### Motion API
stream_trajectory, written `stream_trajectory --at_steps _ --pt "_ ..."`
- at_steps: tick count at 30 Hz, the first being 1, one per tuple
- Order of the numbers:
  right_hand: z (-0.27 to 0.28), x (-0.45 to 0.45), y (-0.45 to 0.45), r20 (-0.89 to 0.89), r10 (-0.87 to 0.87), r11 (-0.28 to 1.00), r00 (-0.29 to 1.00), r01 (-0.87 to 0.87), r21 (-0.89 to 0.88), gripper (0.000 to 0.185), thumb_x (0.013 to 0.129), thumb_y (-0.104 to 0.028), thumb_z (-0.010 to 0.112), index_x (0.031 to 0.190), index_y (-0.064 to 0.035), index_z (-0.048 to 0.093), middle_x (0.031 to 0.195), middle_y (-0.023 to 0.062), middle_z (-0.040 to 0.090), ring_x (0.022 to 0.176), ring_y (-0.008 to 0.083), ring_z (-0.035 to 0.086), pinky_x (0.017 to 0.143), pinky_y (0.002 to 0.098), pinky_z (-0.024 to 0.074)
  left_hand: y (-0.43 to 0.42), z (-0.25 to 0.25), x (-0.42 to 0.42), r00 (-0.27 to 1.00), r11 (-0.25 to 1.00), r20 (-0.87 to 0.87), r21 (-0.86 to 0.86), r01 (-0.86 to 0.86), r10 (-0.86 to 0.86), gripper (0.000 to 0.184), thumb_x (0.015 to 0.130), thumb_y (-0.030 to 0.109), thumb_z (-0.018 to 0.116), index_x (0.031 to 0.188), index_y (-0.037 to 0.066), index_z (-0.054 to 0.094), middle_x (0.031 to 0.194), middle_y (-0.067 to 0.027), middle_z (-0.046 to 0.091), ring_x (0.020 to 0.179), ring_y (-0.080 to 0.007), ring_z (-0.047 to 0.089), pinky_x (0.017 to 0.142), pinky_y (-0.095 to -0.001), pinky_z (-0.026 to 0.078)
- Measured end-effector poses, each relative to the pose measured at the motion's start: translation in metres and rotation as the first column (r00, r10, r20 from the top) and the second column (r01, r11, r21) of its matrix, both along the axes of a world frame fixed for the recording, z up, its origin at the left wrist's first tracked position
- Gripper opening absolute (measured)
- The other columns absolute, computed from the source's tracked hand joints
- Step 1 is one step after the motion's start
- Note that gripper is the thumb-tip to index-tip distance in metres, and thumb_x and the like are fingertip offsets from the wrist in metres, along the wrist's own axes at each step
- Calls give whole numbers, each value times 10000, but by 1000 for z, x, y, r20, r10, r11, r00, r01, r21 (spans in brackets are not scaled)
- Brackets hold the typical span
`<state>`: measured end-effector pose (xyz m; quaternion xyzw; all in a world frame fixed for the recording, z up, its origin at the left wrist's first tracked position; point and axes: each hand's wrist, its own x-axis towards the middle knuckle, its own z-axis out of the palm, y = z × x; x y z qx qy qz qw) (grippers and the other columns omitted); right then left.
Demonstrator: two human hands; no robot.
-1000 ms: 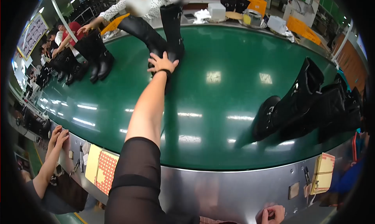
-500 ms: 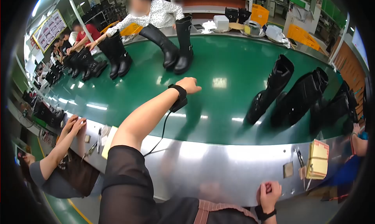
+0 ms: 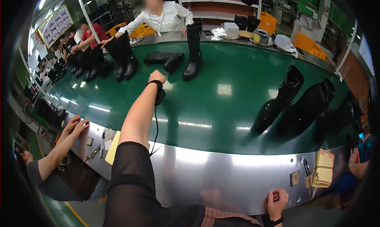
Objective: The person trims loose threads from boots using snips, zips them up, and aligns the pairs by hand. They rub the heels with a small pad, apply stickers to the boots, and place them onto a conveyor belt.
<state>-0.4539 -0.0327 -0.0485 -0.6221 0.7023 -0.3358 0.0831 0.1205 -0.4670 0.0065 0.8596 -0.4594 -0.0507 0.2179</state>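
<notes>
From my head camera, I had my left hand (image 3: 157,76) out over the green desk (image 3: 221,120), its fingers curled in and nothing visible in its grasp. Just beyond it lay the fallen boot (image 3: 162,58), on its side and apart from my knuckles. The standing boot (image 3: 193,51) was upright to the right of that one, its toe towards me. A black device (image 3: 159,97) sat at my left wrist, with a cable (image 3: 156,126) running down from it.

My right hand (image 3: 278,199) was at the near side, by the steel border (image 3: 233,175), its fingers loosely curled; I could not tell whether anything was inside them. Near it were a small square pad (image 3: 295,178) and a yellow booklet (image 3: 323,168).

Across from me, a person in a dotted shirt (image 3: 168,17) had one arm stretched towards the upright boots on the left (image 3: 126,60). More dark boots (image 3: 310,104) stood on the right. Another person's hands (image 3: 76,125) were at the border on the left.
</notes>
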Motion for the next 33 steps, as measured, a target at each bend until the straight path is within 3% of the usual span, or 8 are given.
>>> stream_trajectory --at_steps 10,14,18,20,22,26,27,33 --pt "23 13 -12 -119 -7 990 993 23 138 148 820 -144 705 749 -96 585 644 38 463 622 229 439 599 369 359 -102 -59 33 983 995 178 -91 52 -35 831 815 261 734 1495 188 262 1379 -212 448 1222 -383 488 997 -467 432" --pt "26 13 -15 -139 28 983 990 -2 182 146 830 -140 694 762 -85 578 656 47 462 616 222 433 583 361 354 -122 -72 47 979 980 157 -131 151 -130 757 780 196 758 1441 211 390 1093 -196 656 1053 -363 614 918 -455 483" --pt "20 11 -13 -128 17 984 992 7 178 145 833 -149 693 769 -85 580 657 51 464 607 218 437 569 356 354 -114 -66 47 949 929 230 -252 272 -215 680 709 95 789 1330 212 536 1128 -174 652 1037 -368 618 906 -427 497" --pt "21 10 -13 -141 22 984 990 3 176 143 832 -157 695 777 -85 584 660 52 469 600 216 440 560 352 356 -99 -61 34 877 908 412 -218 359 -248 532 825 46 628 1321 218 543 1052 -178 654 970 -350 644 850 -437 515" --pt "21 8 -13 -144 29 987 989 -6 162 144 834 -158 694 777 -84 585 658 51 467 598 214 438 560 352 355 -93 -64 26 810 904 518 -148 402 -275 451 935 69 391 1318 261 535 1081 -182 619 939 -365 649 812 -463 526" --pt "20 7 -12 -154 51 989 987 -28 148 145 835 -157 694 774 -83 585 651 46 463 593 211 432 556 353 349 -75 -75 15 758 841 393 84 534 -521 589 877 220 629 1420 303 417 1404 -223 448 1188 -394 541 981 -447 473" --pt "20 7 -12 -146 53 989 988 -32 143 145 835 -157 694 774 -83 585 651 46 463 593 211 432 556 353 349 -73 -67 9 815 854 254 161 496 -521 727 822 289 714 1455 332 359 1519 -217 282 1331 -388 400 1084 -433 384" --pt "22 6 -10 -157 37 988 987 -13 151 136 833 -145 691 769 -89 585 654 41 470 615 209 441 581 353 355 -82 -80 18 853 859 143 198 472 -501 810 832 223 681 1491 393 242 1590 -146 105 1415 -352 270 1128 -453 315"
